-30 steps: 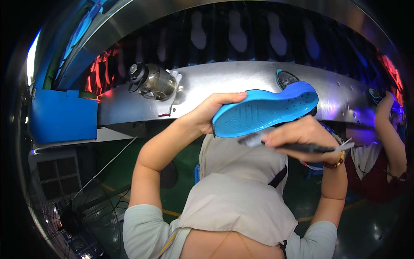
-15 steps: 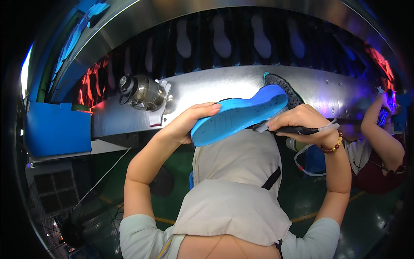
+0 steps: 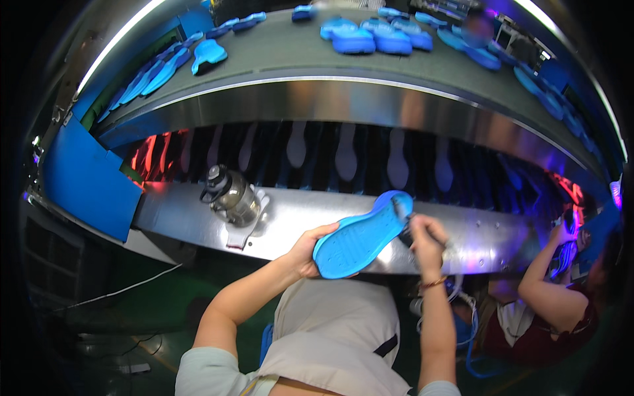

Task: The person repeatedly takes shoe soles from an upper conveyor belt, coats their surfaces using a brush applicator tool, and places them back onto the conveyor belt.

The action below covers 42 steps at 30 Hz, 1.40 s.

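A blue shoe sole (image 3: 353,239) is tilted over the near edge of the metal ledge, its hollow patterned face turned toward me. My left hand (image 3: 308,251) is closed around its near left end, thumb on the rim. In my right hand (image 3: 428,239), closed and a little smeared by motion, is a dark-handled brush (image 3: 401,210). The brush tip lies over the far right end of the sole, by the rim; firm contact is hard to tell.
A dark-lidded bottle (image 3: 234,198) stands on the ledge (image 3: 290,221) at left. Behind runs a row of hanging sole shapes (image 3: 346,153), with a conveyor belt (image 3: 284,65) carrying several blue soles above. A co-worker's arm (image 3: 551,294) is at far right.
My view has tilted up, bringing the belt into sight. The sole's hollow face is turned more toward me, and the brush has gone from its near edge to its far right end.
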Available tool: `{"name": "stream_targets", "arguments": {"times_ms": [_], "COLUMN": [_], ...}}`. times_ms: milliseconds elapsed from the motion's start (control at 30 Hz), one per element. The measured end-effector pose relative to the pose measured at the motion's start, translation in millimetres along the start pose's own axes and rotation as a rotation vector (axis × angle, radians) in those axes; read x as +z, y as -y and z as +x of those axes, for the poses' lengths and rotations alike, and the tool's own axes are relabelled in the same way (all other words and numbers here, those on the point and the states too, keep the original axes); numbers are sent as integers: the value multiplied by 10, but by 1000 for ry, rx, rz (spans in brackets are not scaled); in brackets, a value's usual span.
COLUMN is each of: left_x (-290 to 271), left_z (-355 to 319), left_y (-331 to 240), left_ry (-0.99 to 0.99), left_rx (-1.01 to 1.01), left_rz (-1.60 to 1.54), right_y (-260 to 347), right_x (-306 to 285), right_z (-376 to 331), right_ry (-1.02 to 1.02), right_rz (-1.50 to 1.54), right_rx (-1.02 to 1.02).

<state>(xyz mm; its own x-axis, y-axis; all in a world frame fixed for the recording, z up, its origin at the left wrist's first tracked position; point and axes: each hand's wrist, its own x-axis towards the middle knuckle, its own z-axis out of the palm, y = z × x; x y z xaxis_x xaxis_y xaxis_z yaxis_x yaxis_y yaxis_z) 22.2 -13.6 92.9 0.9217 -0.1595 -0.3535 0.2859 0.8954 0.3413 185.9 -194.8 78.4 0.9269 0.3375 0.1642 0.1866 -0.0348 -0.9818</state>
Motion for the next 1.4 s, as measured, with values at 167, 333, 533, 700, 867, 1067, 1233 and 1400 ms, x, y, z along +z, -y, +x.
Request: {"name": "stream_targets", "arguments": {"times_ms": [167, 333, 533, 700, 867, 1067, 1233, 1400], "left_x": [139, 1062, 1137, 1152, 1237, 1562, 2071, 1962], "left_z": [-356, -612, -152, 269, 407, 942, 1453, 1980], "left_y": [-359, -954, -2329, -2463, -2448, -2411, -2359, -3122], "left_ry": [51, 95, 392, -62, -292, -891, -1202, -1220], "left_rx": [340, 847, 1040, 1146, 1173, 1433, 873, 770], "left_rz": [232, 312, -526, -27, 603, 1823, 1904, 1994], "right_y": [508, 568, 641, 689, 327, 44, -30, -4], "right_x": [-167, -456, -276, -107, 16, 157, 181, 205], "right_z": [-215, 180, 834, 1361, 1774, 2080, 2173, 2220], "right_ry": [674, 152, 185, 62, -96, -394, -441, -513], "right_rz": [216, 46, -819, -1113, -1182, -1132, -983, -1013], "right_rx": [-13, -207, -911, -1045, -1155, -1344, -1364, -1425]}}
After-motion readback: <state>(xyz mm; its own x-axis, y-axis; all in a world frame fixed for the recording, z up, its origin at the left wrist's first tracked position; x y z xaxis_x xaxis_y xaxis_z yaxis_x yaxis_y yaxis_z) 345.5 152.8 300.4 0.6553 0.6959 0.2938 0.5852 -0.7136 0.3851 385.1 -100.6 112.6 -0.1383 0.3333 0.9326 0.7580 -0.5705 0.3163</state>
